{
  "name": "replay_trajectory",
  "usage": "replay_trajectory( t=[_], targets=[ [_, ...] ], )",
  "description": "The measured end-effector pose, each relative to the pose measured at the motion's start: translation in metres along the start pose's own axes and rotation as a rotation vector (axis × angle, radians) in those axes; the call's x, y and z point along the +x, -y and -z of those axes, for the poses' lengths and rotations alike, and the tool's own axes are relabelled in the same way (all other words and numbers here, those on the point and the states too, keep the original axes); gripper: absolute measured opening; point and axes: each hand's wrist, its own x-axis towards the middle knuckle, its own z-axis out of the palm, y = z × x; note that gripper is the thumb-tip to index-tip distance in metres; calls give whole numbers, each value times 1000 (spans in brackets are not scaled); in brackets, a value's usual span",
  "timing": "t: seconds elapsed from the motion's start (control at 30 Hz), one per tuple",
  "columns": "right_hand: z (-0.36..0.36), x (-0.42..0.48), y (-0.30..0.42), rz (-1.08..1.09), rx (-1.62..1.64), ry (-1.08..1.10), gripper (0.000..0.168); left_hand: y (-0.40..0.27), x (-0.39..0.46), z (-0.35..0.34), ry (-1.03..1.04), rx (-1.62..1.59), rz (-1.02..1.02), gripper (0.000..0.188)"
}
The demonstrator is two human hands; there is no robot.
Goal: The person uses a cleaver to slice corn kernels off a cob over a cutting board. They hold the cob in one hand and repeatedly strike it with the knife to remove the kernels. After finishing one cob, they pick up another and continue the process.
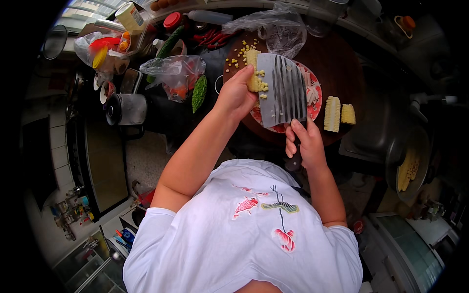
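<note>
My left hand (240, 91) grips a partly stripped corn cob (253, 58) over the plate's left side. In my right hand (306, 141) is the dark handle of a cleaver (282, 91), whose broad steel blade bears dark streaks. The blade's left edge meets the corn, with cut kernels (262, 86) along it. Beneath the blade, and largely hidden by it, is a red-and-white patterned plate (316, 108) with pale pink strips (311, 96) on it. Loose kernels (234, 60) lie scattered on the round brown board (337, 62) behind my left hand.
Right of the plate lie two corn pieces (332, 114). A crumpled clear bag (282, 31) sits behind the cleaver. Leftward are a bitter melon (199, 94), a bagged red item (177, 86), red chillies (212, 38), a cucumber (170, 42) and a lidded pot (130, 109). A sink (366, 128) is at right.
</note>
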Motion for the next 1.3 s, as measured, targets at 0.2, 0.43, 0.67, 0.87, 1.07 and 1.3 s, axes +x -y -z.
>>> replay_trajectory(
  t=[0.2,0.43,0.67,0.87,1.07,1.3],
  targets=[
    [0,-7,0,-21,-68,-2,15,-2,1,4,-37,16,-31,33],
    [2,-11,3,-74,-32,15,14,-1,3,7,-13,25,-50,31],
    [1,-4,0,-44,-29,8,15,2,-2,2,-51,103,-60,28],
    [3,-7,0,-81,-27,32,15,0,8,12,-7,104,-62,27],
    [0,-4,-2,-70,-11,15,15,2,5,7,-33,101,-89,27],
    [6,-5,-6,-97,-24,19,15,8,8,7,-110,59,-83,31]
  ],
)
